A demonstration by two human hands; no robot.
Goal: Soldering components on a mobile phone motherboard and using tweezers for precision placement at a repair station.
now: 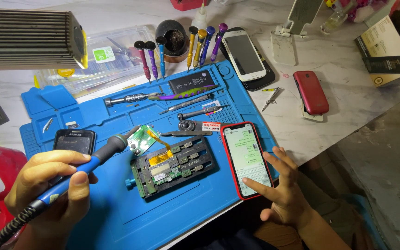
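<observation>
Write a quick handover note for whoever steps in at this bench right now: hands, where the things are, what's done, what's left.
Left hand: closed around the blue soldering iron, tip over the small green board.
Right hand: open, finger on the lit red-cased phone on the blue mat.
Circuit board sits clamped in the black holder, mid-mat.
Done: board mounted.
Left: no solder contact on the clamped board visible yet.

The left hand (54, 185) sits low at the near left, fingers curled into a closed grip with the thumb pressed along the top, wrist bent inward. The right hand (281, 187) lies open at the near right, palm down, fingers spread, its index finger (255, 186) stretched leftward.
</observation>
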